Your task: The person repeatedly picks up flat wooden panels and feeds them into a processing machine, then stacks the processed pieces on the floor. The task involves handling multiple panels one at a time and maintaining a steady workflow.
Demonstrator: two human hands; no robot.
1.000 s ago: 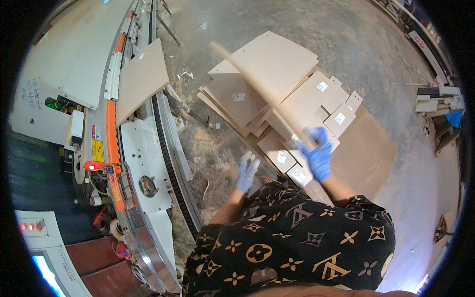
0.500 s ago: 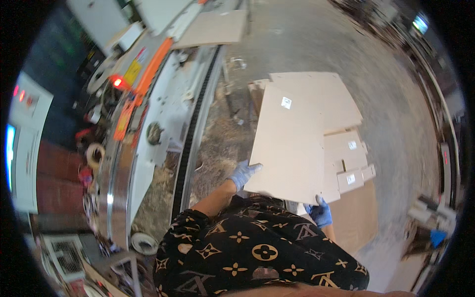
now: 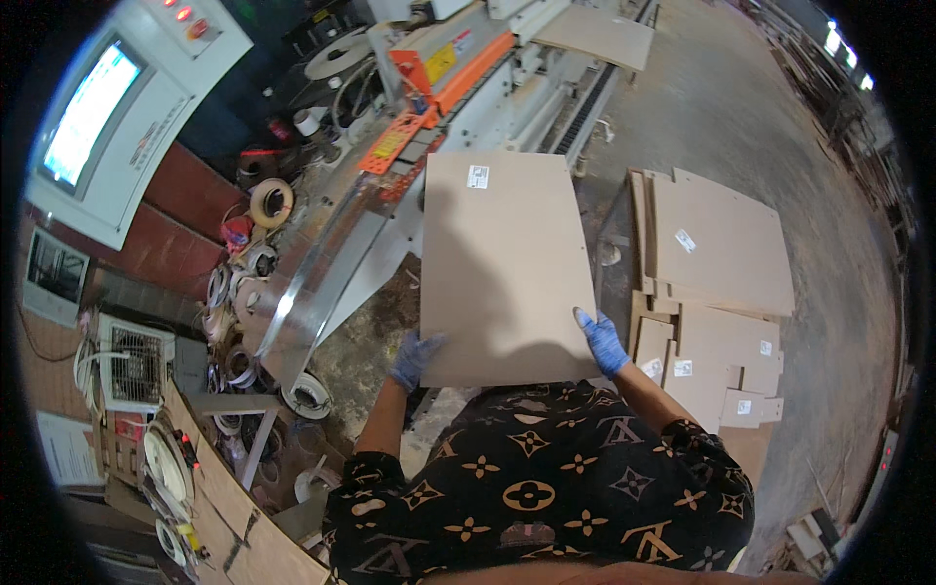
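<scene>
Gripping board (image 3: 502, 263), both hands

panel (image 3: 502, 263) – centre | machine (image 3: 429, 117) – left | board stack (image 3: 717, 292) – right

Grey concrete floor (image 3: 721, 117) bears a stack of cut boards (image 3: 717, 283)

Woodworking shop: edge-banding machine (image 3: 458, 88), stacked panels (image 3: 717, 292)
</scene>
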